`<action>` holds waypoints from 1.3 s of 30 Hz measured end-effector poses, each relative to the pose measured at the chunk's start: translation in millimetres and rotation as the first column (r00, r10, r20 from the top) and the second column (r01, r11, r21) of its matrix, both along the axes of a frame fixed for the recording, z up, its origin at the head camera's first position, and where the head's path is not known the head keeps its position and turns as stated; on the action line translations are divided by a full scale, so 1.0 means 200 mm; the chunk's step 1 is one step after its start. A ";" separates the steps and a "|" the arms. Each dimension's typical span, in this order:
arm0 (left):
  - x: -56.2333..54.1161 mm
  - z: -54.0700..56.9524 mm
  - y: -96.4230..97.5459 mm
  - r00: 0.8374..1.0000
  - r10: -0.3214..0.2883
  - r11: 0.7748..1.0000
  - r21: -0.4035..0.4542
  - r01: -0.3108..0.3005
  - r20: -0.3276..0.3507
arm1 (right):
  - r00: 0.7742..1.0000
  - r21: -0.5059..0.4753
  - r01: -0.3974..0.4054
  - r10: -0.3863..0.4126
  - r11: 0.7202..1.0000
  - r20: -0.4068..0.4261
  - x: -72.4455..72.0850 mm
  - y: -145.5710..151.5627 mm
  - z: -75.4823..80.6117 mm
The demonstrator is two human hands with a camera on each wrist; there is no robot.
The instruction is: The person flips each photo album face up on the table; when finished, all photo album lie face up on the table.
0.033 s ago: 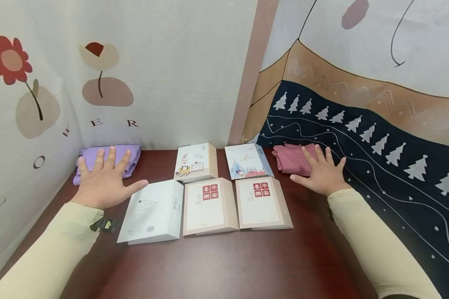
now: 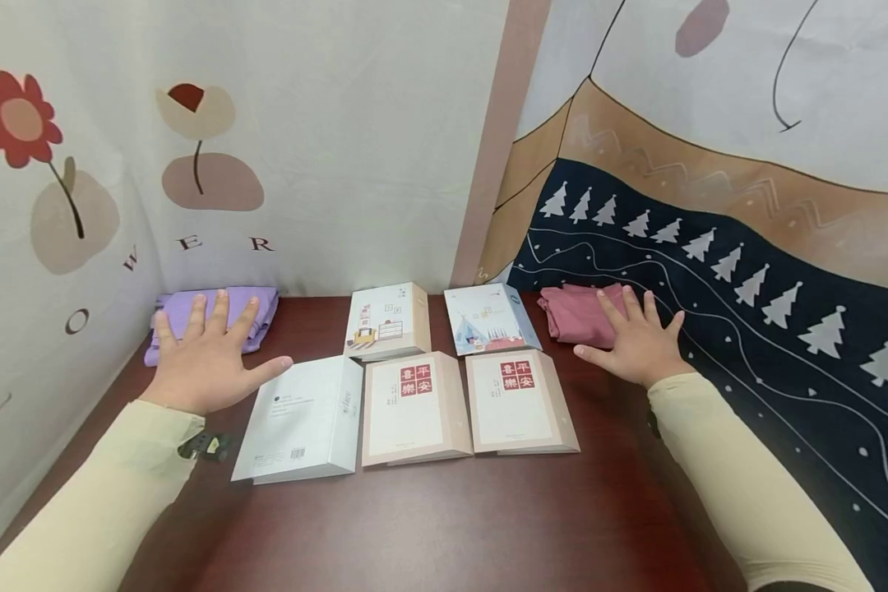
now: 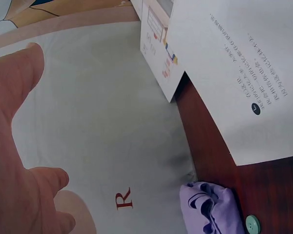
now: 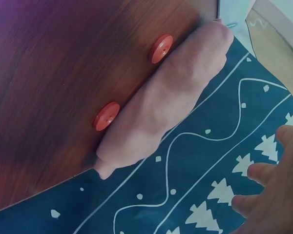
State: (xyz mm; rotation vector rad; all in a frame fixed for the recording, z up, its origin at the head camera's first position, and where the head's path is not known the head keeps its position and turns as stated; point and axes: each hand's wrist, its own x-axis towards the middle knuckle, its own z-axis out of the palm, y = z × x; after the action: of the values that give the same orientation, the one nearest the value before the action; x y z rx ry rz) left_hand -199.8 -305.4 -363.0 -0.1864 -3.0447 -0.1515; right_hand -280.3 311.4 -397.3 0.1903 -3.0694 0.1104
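My left hand [image 2: 201,362] is held with spread fingers in front of a folded purple cloth [image 2: 266,308], which it partly hides in the head view. Its thumb overlaps the corner of a white book [image 2: 296,419] with a barcode. On the other side, my right hand [image 2: 640,344] also has its fingers spread, beside a folded pink cloth [image 2: 573,316]. Neither hand grips anything. The right wrist view shows two red buttons [image 4: 161,48] along the pink cloth. A green button [image 3: 253,224] lies beside the purple cloth in the left wrist view.
Two beige books with red characters, one in the middle [image 2: 414,411] and one right of it [image 2: 521,403], stand beside the white book. Behind them are two illustrated books [image 2: 381,321]. Printed curtains [image 2: 355,164] border the dark red wooden table [image 2: 429,526] at the back and sides.
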 end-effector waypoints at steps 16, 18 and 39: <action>-0.03 -0.05 0.04 0.996 -0.074 0.992 0.094 0.079 -0.055 | 0.999 -0.174 -0.053 0.053 0.983 -0.006 0.01 -0.09 0.03; -0.03 -0.06 0.05 0.994 -0.085 0.990 0.110 0.092 -0.071 | 0.997 -0.195 -0.075 0.072 0.978 -0.023 0.01 -0.11 0.03; -0.09 -0.17 0.21 0.987 -0.142 0.937 0.313 0.157 -0.070 | 0.986 -0.451 -0.145 0.167 0.881 0.009 -0.10 -0.23 -0.08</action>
State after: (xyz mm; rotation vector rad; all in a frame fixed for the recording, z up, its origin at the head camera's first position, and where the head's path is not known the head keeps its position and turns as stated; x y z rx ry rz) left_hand -217.0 -262.7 -396.8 -0.3903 -2.9034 -0.6336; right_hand -299.5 266.0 -413.3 0.4098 -2.9615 0.8343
